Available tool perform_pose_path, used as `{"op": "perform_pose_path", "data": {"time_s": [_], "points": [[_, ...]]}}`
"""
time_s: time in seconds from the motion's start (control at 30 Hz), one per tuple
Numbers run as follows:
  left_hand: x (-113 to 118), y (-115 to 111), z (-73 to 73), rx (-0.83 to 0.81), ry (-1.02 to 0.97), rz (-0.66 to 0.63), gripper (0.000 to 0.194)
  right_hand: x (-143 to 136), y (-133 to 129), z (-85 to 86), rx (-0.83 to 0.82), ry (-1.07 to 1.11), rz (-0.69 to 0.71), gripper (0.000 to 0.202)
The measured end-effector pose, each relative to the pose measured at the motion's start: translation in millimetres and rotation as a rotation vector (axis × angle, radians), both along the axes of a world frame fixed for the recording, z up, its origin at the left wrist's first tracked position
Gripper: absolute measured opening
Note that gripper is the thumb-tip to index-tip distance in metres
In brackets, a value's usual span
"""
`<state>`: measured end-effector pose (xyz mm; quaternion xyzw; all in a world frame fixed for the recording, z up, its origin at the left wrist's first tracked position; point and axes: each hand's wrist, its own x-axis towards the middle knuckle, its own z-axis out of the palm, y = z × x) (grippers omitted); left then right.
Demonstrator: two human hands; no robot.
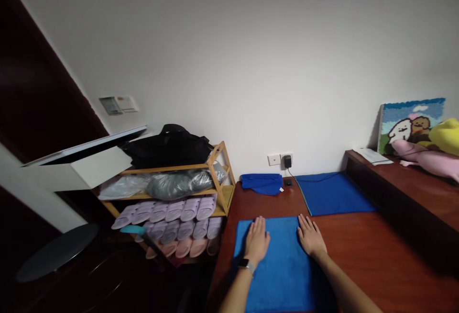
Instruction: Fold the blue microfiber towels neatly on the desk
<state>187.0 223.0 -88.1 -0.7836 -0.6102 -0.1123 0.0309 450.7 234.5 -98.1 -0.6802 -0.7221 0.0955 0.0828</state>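
Observation:
A light-blue towel [283,265] lies spread out on the reddish-brown wooden table [387,251]. My left hand [257,240] rests flat on the towel near its far left corner, fingers stretched out; a watch [245,264] is on that wrist. At the towel's right edge, my right hand [311,237] lies flat with its fingers a little apart, partly over the far right corner. Both hands are open and hold nothing. Behind them, a folded darker blue cloth [261,183] lies by the wall, and another dark-blue cloth [333,194] is spread flat at the back right.
Left of the table stands a wooden rack [219,179] with several slippers [190,209] and a black bag [172,146] on top. A black plug [287,161] sits in the wall socket. On a raised ledge at right are a pink plush toy [430,158] and a picture [398,124].

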Motion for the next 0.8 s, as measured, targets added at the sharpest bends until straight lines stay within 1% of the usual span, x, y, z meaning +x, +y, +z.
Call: {"op": "perform_pose_path", "data": {"time_s": [0.07,0.13,0.17,0.2,0.23,0.27,0.3,0.33,0.4,0.5,0.57,0.6,0.67,0.73,0.8], "points": [[48,-3,-3.7,-0.027,-0.052,-0.143,0.062,1,1,-1.7,0.002,0.002,0.005,0.068],[88,-5,-9.1,-0.066,-0.094,-0.223,0.063,3,1,-3.5,0.007,-0.005,0.021,0.067],[102,-5,-11.8,-0.082,-0.106,-0.235,0.064,3,2,-4.5,0.011,-0.009,0.030,0.067],[109,-5,-14.1,-0.092,-0.113,-0.235,0.064,4,2,-5.6,0.014,-0.012,0.034,0.067],[110,-5,-16.2,-0.095,-0.115,-0.230,0.065,4,2,-6.7,0.018,-0.011,0.034,0.067],[105,-4,-17.8,-0.094,-0.113,-0.222,0.065,4,3,-7.7,0.021,-0.008,0.031,0.067],[94,-4,-19.0,-0.093,-0.106,-0.212,0.066,4,3,-8.5,0.023,-0.003,0.024,0.066],[77,-3,-19.7,-0.091,-0.096,-0.191,0.067,4,4,-9.1,0.025,0.004,0.017,0.067],[35,-3,-19.9,-0.094,-0.070,-0.110,0.069,4,4,-9.4,0.029,0.015,0.009,0.067],[-34,-6,-18.2,-0.105,-0.032,0.053,0.072,3,3,-8.4,0.029,0.019,0.008,0.067],[-71,-9,-17.4,-0.114,-0.008,0.121,0.071,3,2,-7.8,0.022,0.010,0.005,0.066],[-84,-10,-17.4,-0.119,0.004,0.139,0.068,3,1,-7.6,0.018,0.004,0.003,0.066],[-99,-12,-17.7,-0.125,0.020,0.149,0.064,3,1,-7.3,0.012,-0.007,-0.001,0.066],[-105,-14,-17.8,-0.121,0.021,0.142,0.062,2,0,-6.4,0.004,-0.015,-0.003,0.067],[-105,-14,-16.6,-0.104,0.016,0.146,0.060,1,0,-4.9,-0.002,-0.016,-0.004,0.067]]}}
